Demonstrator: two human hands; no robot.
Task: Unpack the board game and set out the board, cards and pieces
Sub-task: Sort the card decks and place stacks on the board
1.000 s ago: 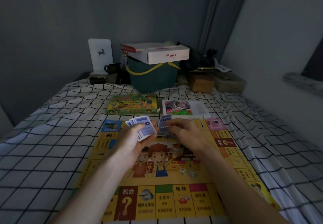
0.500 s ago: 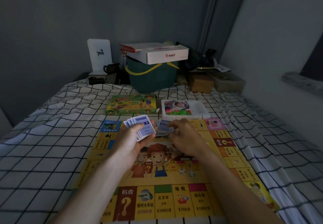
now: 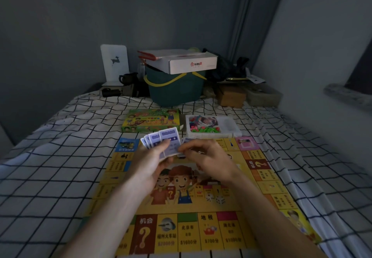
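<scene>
The board (image 3: 189,213) lies flat and unfolded on the bed (image 3: 50,167), which is covered with a checked sheet. The left hand (image 3: 151,163) grips a fan of blue-backed cards (image 3: 164,140) above the board's far half, thumb curled across the faces. At 3 o'clock from it, almost touching, the right hand (image 3: 205,157) pinches a smaller batch of cards (image 3: 186,141) between thumb and curled fingers; how many it holds cannot be determined.

Beyond the board's 12 o'clock edge, the green game box (image 3: 151,119) sits to the left. The white plastic tray (image 3: 229,125) sits to the right and contains the small coloured pieces (image 3: 203,129). Two white dice (image 3: 215,198) rest on the board at 6 o'clock from the right hand.

Handling notes, as a judgement:
- The cards appear thin, light and glossy. Expect them to slide against one another and slip from a loose fan.
- Hold each stack by its long edges, thumb on one face and fingers on the other. Square it before setting it down.
- The bed is soft, so a stack placed on the sheet may lean or spill. The board offers the stiffer surface.
- The pieces look small and light. Lift the tray by its rim and keep it level.
</scene>
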